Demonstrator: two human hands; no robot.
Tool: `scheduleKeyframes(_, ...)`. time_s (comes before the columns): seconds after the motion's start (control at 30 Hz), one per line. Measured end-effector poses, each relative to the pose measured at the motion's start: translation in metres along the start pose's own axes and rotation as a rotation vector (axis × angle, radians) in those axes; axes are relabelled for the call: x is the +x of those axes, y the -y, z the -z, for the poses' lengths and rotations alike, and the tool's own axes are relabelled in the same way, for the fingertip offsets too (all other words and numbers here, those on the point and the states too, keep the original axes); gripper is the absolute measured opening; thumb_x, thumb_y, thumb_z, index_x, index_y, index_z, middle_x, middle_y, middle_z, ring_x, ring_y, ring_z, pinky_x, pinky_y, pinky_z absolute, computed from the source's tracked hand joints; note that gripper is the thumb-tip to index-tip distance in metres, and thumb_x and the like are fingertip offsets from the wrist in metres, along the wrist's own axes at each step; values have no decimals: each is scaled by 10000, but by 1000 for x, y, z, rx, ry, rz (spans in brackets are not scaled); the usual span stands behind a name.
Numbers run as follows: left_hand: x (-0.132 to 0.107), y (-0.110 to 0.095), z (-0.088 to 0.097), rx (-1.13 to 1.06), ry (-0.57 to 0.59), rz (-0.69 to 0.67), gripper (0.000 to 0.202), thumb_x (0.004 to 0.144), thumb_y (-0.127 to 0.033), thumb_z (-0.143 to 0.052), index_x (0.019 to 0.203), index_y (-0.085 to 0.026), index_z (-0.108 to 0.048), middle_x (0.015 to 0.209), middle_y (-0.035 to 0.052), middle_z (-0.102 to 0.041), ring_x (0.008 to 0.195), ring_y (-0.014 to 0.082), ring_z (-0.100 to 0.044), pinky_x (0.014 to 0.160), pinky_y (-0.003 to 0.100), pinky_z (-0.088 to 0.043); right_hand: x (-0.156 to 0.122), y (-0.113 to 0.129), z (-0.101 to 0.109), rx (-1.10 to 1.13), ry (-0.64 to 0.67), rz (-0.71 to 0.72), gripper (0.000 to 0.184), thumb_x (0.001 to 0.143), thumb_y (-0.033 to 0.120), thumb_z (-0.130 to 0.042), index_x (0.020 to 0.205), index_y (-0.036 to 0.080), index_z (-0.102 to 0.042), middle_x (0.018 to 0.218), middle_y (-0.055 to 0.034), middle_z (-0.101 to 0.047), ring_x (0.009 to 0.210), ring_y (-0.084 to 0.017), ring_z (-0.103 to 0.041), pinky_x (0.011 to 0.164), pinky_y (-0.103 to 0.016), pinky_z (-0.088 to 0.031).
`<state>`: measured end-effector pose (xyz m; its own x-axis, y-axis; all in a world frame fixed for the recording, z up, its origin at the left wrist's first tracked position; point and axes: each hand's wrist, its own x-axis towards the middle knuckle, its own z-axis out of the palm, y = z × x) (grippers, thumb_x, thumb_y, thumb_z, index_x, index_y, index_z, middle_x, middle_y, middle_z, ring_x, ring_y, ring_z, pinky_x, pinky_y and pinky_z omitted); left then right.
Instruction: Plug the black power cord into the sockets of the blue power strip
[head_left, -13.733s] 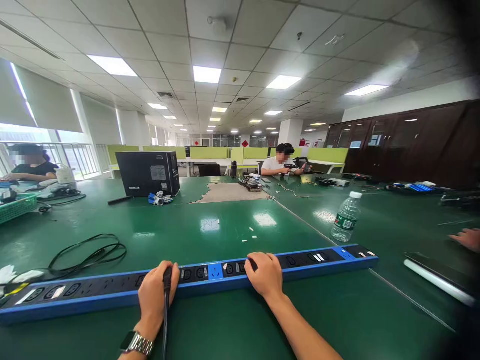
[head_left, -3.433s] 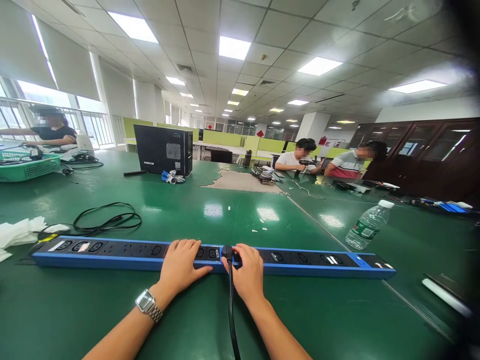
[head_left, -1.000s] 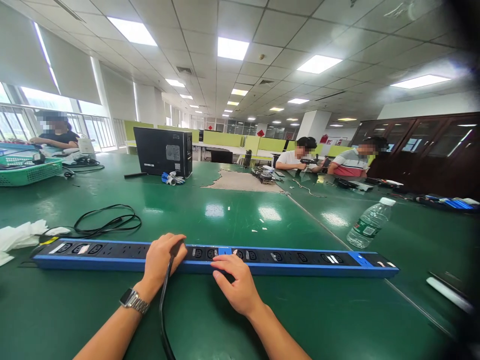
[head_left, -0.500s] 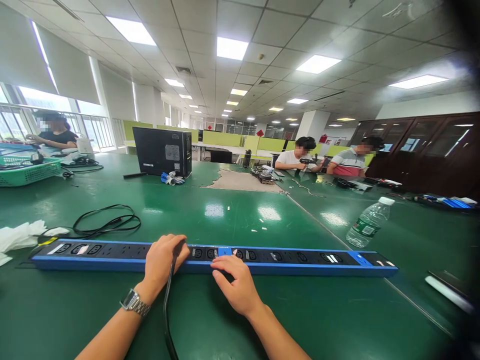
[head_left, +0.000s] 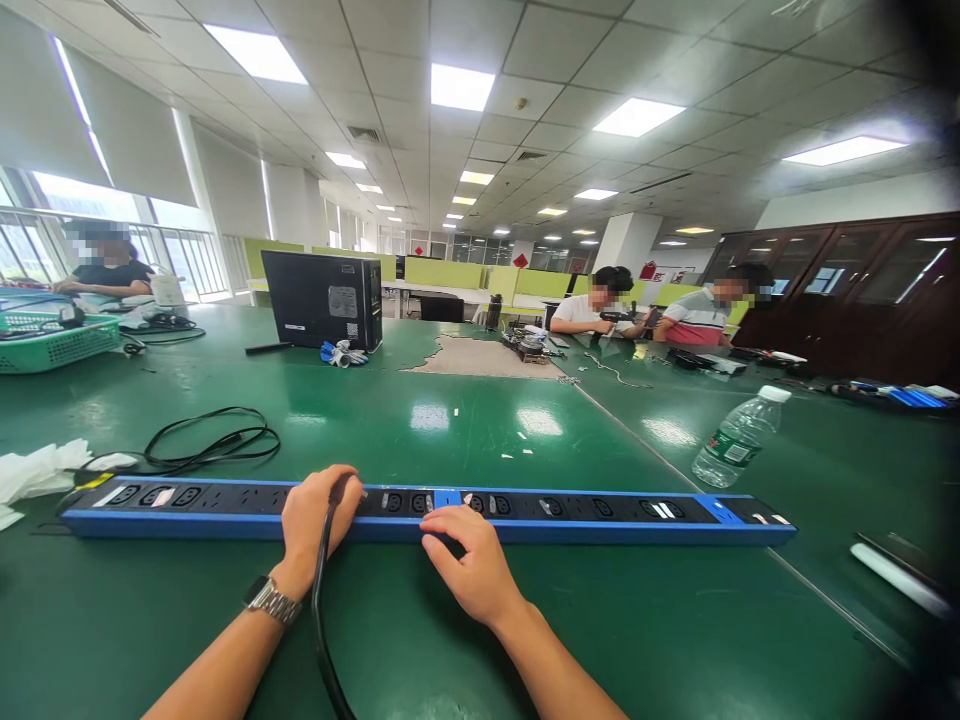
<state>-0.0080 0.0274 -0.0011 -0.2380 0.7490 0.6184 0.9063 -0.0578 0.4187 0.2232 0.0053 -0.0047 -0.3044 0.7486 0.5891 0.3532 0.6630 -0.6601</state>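
A long blue and black power strip (head_left: 600,535) with several sockets lies crosswise on the green table (head_left: 660,620). My left hand (head_left: 319,515), with a metal-banded watch on its wrist, is closed around the end of a thick black power cord (head_left: 321,620) over the strip, left of its middle. The plug end is mostly hidden by my fingers. From that hand the cord hangs down towards the table's near edge. My right hand (head_left: 472,565) rests at the strip's front edge near the middle, fingers curved and apart, holding nothing.
A coiled black cable (head_left: 217,440) and white crumpled material (head_left: 41,475) lie at left. A water bottle (head_left: 739,440) stands right, behind the strip. Farther back are a black computer case (head_left: 322,300), a green basket (head_left: 60,345) and several people.
My left hand has shifted slightly left along the strip, carrying the cord's end with it. My right hand stays at the strip's front edge.
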Motion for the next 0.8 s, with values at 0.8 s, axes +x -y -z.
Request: scheduleKeyframes(0.8,-2,-4,4,-176,33,136,222,803,-398,-508,863,-254,-666,809,-18,-710,710,161,-648,639,258,-457,0,1,0,-12,14,-8,139,844,202,-591,860,224,-728,915,-35,-740,898,-190,-659,864,-355,-478)
